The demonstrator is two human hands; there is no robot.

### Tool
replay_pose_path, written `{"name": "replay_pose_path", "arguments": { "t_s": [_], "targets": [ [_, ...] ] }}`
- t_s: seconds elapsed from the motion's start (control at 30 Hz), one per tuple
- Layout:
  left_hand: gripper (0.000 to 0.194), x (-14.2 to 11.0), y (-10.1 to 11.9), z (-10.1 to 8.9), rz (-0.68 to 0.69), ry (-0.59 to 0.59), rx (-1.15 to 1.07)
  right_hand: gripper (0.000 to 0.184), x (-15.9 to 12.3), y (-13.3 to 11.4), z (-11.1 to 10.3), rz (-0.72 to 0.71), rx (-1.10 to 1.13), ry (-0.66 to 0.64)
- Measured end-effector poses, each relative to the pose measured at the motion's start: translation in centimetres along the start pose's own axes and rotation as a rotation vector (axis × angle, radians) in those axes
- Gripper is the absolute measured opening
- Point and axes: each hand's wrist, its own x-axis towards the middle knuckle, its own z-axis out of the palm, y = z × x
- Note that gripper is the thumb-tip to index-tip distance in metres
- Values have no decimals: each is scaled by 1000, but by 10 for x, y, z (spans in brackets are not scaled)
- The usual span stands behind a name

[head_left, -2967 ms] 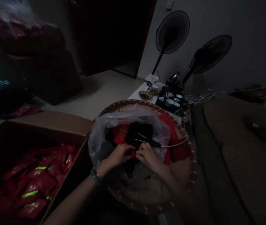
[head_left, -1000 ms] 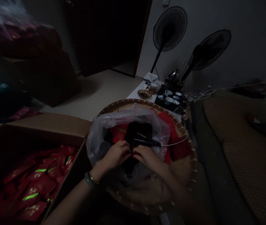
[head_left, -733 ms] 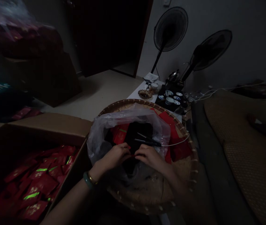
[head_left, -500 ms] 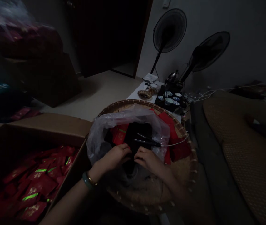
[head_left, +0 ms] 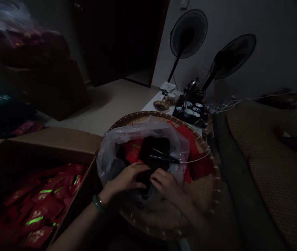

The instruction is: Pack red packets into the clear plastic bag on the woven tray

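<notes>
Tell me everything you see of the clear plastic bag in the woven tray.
The plastic bag is thin, translucent and crumpled, its mouth gaping upward. It sits on the round woven tray. Red packets and something dark lie inside. The left hand and right hand meet at its near edge; their grip is too dim to judge.

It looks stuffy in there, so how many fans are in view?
2: one fan stands upright by the door; a second fan leans right of it, behind the tea tray.
</notes>
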Motion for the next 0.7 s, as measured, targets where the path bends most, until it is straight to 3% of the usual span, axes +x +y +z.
{"name": "replay_pose_path", "arguments": {
  "t_s": [0.1, 0.23, 0.33, 0.4, 0.5, 0.7],
  "targets": [
    [28, 6, -7, 11, -92, -8, -195, 10, 1, 2, 1, 57, 140, 83],
    [39, 15, -19, 13, -317, 95, -435, 12, 2, 18, -4, 252, 346, 259],
    [48, 21, -22, 8, -436, 197, -587, 13, 2, 30, -7, 303, 366, 180],
    [48, 25, -20, 4, -461, 226, -669, 23, 3, 34, -5, 308, 360, 127],
    [47, 30, -16, 4, -480, 242, -710, 40, 11, 33, 5, 392, 477, 171],
    [44, 36, -14, 16, -462, 284, -713, 34, 33, 25, 29, 490, 804, 203]
  ]
}}
